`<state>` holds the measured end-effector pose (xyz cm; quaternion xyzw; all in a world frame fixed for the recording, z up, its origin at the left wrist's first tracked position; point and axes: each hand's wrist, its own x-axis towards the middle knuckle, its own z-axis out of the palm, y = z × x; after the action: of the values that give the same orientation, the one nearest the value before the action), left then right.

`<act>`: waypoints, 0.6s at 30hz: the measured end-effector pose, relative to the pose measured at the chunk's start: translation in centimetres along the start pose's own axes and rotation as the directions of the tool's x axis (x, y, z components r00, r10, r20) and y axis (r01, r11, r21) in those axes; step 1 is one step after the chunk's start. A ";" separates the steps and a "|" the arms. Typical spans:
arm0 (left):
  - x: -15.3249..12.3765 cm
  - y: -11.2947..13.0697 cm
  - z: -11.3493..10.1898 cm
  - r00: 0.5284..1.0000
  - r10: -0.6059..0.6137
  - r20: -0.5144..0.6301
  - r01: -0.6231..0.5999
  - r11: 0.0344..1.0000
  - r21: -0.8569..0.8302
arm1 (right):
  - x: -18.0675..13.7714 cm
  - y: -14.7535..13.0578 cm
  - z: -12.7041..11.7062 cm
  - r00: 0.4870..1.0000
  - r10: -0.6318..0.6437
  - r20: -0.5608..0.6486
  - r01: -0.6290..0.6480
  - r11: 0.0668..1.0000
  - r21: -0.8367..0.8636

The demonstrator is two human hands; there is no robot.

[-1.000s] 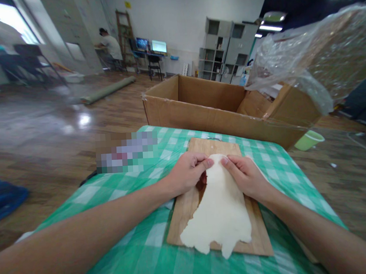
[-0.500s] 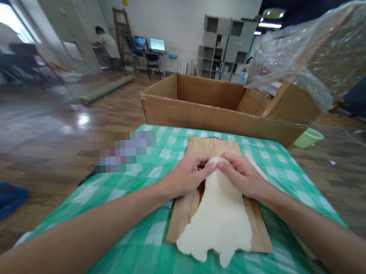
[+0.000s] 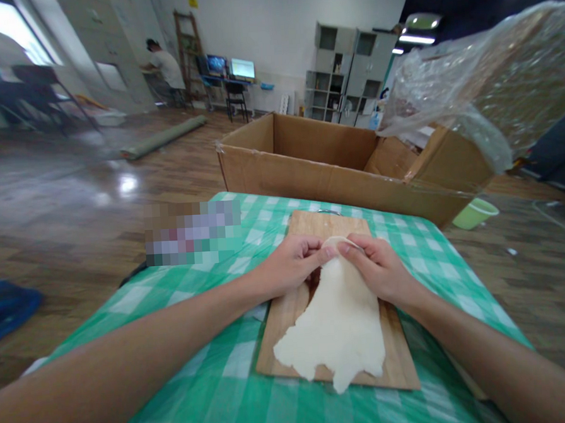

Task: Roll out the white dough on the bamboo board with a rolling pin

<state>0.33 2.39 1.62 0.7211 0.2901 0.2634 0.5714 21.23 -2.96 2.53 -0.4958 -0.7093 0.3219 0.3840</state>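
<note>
Find the dough sheet (image 3: 340,322) at the middle of the table, over the cutting board: thin, pale, narrow at the far end and spread wide toward the near end, with a ragged, lobed near edge. Pinched at the far end from both sides, thumbs on top. Cannot tell from this angle how much of the underside touches the wood.

Left hand (image 3: 302,264): narrow, gripping the far left edge of the dough between thumb and fingers. Right hand (image 3: 377,266): likewise narrow, gripping the far right edge, with thumb tip just beside the left thumb. Both forearms angled in from the near corners.

Beneath, see the cutting board (image 3: 400,360): wooden, rectangular, bare along the near right and far left, with a metal handle (image 3: 328,212) at the far end. Under that, a green-and-white checked tablecloth (image 3: 202,392), creased and shiny. On the far left edge of the cloth, a pixelated object (image 3: 193,232), not identifiable.

Beyond the far table edge, note a large cardboard box (image 3: 309,175), open at the top, with clear plastic wrap (image 3: 428,90) on the right. At floor level to the right, a pale green bucket (image 3: 474,214); to the left, a rolled mat (image 3: 165,139). Near the far wall, a seated person (image 3: 167,69).
</note>
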 end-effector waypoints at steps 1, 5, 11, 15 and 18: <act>0.0 0.0 0.0 1.000 -0.004 0.005 0.004 1.000 -0.006 | 0.0 0.2 0.0 1.000 0.014 -0.012 -0.014 1.000 0.017; 0.1 -0.2 -0.3 1.000 -0.006 -0.011 0.005 1.000 -0.014 | -0.1 0.6 0.1 0.997 0.083 0.006 -0.083 0.987 0.134; 0.1 -0.1 -0.6 1.000 -0.015 -0.021 0.014 0.997 -0.071 | -0.1 0.7 -0.3 0.998 0.040 -0.054 -0.040 0.999 0.002; 0.1 0.4 -0.4 1.000 -0.026 0.004 0.026 0.992 -0.123 | 0.1 0.8 -0.5 0.996 0.014 -0.090 -0.016 0.999 -0.030; 0.1 0.2 -0.5 0.999 0.006 -0.049 -0.010 0.997 -0.072 | 0.1 0.9 -0.3 0.995 0.041 -0.089 -0.039 0.999 0.025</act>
<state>0.13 2.75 1.96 0.6944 0.2914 0.2937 0.5888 21.85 -2.60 1.90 -0.5195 -0.6776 0.3150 0.4145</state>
